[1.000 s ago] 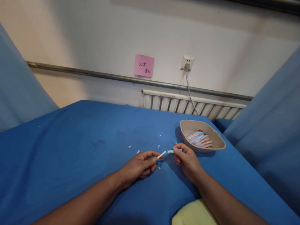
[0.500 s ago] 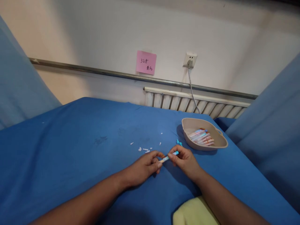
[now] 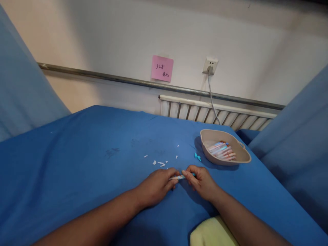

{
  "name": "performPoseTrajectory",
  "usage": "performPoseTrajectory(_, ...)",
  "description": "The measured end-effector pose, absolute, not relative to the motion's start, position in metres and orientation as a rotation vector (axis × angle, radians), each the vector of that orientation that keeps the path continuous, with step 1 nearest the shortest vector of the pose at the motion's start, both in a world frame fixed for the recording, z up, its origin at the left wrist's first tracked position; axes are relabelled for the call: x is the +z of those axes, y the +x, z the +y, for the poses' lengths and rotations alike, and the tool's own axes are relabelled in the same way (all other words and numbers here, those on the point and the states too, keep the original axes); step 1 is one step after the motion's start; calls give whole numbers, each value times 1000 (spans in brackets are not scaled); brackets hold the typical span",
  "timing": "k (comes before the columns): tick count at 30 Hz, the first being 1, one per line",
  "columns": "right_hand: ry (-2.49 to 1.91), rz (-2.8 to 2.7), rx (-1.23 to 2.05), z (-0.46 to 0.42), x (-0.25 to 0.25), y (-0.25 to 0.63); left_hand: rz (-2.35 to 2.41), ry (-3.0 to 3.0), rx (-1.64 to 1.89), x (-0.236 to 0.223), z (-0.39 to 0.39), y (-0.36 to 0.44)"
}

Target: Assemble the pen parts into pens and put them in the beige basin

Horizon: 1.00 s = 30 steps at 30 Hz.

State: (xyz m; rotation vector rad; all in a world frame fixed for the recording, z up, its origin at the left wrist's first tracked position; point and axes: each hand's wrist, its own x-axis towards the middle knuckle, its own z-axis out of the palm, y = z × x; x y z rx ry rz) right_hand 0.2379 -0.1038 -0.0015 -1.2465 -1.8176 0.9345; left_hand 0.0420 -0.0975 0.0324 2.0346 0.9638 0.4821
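A slim pen (image 3: 180,177) with a pale patterned barrel and a blue end lies level between my two hands, low over the blue sheet. My left hand (image 3: 160,184) is closed on its left end, thumb and fingers pinching the barrel. At the blue end, my right hand (image 3: 202,182) grips it between thumb and forefinger, hiding part of it. Just beyond my hands, several small white plastic bits (image 3: 161,163) are scattered on the sheet. Some small turquoise pieces (image 3: 197,156) lie past my right hand, beside the basket.
A beige basket (image 3: 244,158) holding several similar pens (image 3: 222,150) stands at the right on the blue sheet (image 3: 77,164). A yellow-green cloth (image 3: 212,234) lies at the front. Behind are a radiator (image 3: 205,111), a rail (image 3: 123,79) and a plugged-in cord (image 3: 211,97); curtains hang either side.
Both hands have lowered slightly, and the pen has turned from slanted to nearly level. My left fingers now cover more of its left end. The view has shifted a little.
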Motion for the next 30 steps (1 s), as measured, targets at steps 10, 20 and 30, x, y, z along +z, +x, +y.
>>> performPoseTrajectory(10,-1117,-2019,810,-108,6,232,922,1818,376,32,-93,37)
performPoseTrajectory(20,-1104,-1845,954,-106,2,230,922,1740,428,30,-90,38)
performPoseTrajectory(30,-1062,-2130,759,-107,10,237,833,1577,308,25,-92,37)
